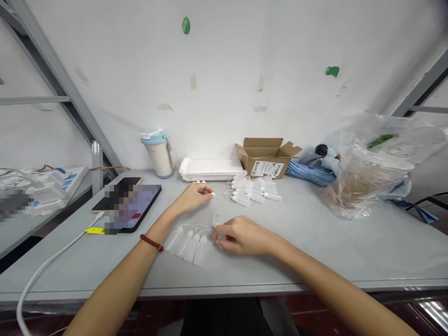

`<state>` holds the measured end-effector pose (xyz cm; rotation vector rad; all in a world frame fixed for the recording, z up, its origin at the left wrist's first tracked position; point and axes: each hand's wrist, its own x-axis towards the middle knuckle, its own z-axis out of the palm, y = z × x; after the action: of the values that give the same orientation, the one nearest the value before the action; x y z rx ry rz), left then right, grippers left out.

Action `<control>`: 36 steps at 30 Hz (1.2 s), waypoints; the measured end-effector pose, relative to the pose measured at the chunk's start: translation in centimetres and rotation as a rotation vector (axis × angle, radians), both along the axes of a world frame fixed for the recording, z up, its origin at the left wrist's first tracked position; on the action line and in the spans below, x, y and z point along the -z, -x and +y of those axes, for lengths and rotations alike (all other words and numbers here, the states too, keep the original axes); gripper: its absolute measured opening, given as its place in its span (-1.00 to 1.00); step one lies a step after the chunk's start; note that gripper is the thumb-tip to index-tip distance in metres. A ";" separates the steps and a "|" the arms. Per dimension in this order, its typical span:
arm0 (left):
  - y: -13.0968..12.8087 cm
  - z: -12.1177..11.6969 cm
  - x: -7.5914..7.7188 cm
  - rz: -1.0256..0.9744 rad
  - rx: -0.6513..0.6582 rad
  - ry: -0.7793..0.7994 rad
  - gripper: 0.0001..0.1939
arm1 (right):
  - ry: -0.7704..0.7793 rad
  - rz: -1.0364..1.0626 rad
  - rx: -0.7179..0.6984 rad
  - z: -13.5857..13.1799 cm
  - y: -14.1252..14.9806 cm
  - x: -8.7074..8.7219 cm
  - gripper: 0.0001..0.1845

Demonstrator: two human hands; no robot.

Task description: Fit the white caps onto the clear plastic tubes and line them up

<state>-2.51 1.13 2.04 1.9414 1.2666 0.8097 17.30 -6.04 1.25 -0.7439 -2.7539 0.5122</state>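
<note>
Over the middle of the desk, my left hand [194, 197] is half curled with thumb and fingers apart, and I see nothing held in it. Whitish spots at its fingertips are too small to make out. My right hand [243, 235] is closed in a pinch on a small translucent plastic tube with a cord [215, 221], mostly hidden by the fingers. Just left of it, several like tubes with cord loops [191, 246] lie side by side in a slanted row. Farther back lies a loose pile of such tubes [252, 190].
An open cardboard box [264, 161] and a stack of white trays [213, 169] stand by the wall. Left are a cup [159, 156], a tablet [143, 210], a phone [121, 193] and a white cable [52, 256]. Right are a blue folded umbrella [310, 172] and a plastic-bagged container [364, 182].
</note>
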 end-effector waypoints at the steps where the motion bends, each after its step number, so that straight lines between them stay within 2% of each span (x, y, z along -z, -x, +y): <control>1: 0.0 -0.1 -0.1 -0.022 0.003 0.025 -0.72 | -0.068 0.001 0.048 0.3 -0.1 0.2 -0.83; 6: 0.1 -0.2 -0.5 -0.128 0.012 0.104 -0.70 | -0.314 0.039 0.206 1.9 -0.6 1.4 -0.78; 10: 0.0 -0.7 -1.0 -0.121 0.079 0.146 -0.72 | -0.333 0.095 0.239 2.5 -0.8 1.9 -0.83; 14: -0.1 -1.1 -1.2 -0.092 0.184 0.193 -0.71 | -0.228 0.145 0.230 2.7 -0.8 2.0 -0.83; 19: -0.1 -1.0 -0.8 -0.100 0.312 0.139 -0.72 | -0.135 0.169 0.219 2.9 -0.9 2.0 -0.80; 25: -0.3 -1.0 -0.8 -0.064 0.318 0.116 -0.72 | -0.091 0.175 0.219 3.1 -1.2 1.5 -0.77; 28: -0.3 -1.1 -1.1 -0.050 0.305 0.115 -0.71 | -0.033 0.250 0.213 3.2 -1.4 1.1 -0.76; 33: -0.2 -1.0 -1.1 -0.054 0.259 0.110 -0.72 | 0.143 0.454 0.311 3.6 -1.7 0.7 -0.82; 36: -0.5 -0.9 -0.9 -0.087 0.223 0.089 -0.72 | 0.324 0.582 0.389 3.8 -1.6 0.7 -0.90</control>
<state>-2.03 0.18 2.93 1.9128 0.9972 0.7047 18.88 -2.27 0.55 -0.9847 -1.9559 0.9248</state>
